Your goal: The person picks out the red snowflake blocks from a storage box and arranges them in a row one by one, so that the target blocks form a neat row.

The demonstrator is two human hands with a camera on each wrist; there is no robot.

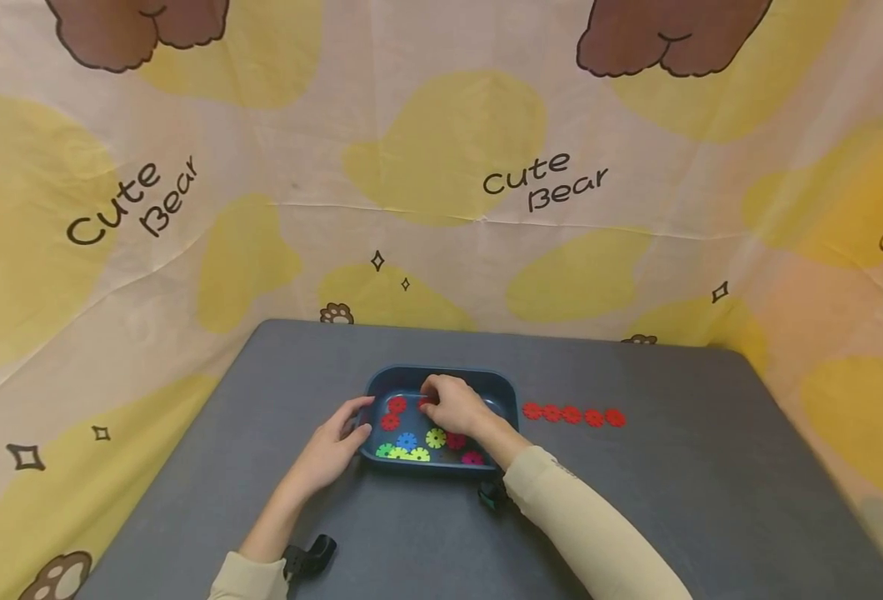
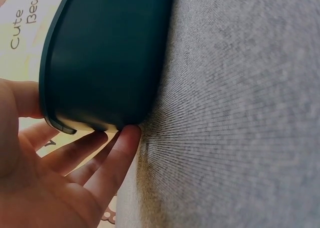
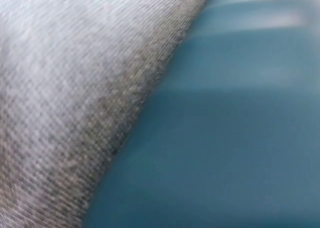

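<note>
A dark teal tray point(image 1: 430, 468) holds several notched plastic discs, among them a blue disc point(image 1: 406, 441), a yellow disc point(image 1: 436, 438) and a red disc point(image 1: 397, 405). My left hand point(image 1: 331, 446) holds the tray's left end; in the left wrist view the thumb meets the rim and the fingers point(image 2: 117, 155) touch the outer wall. Inside the tray, my right hand point(image 1: 456, 407) has its fingers curled at another red disc point(image 1: 422, 403), mostly covered by the fingertips. The right wrist view has only the blurred tray wall point(image 3: 215, 153) and tabletop, no hand.
To the right of the tray, several red discs point(image 1: 572, 414) lie in a row on the grey table point(image 1: 674, 467). A patterned cloth point(image 1: 441, 150) hangs behind the table. A black strap device point(image 1: 310, 557) sits at the left wrist.
</note>
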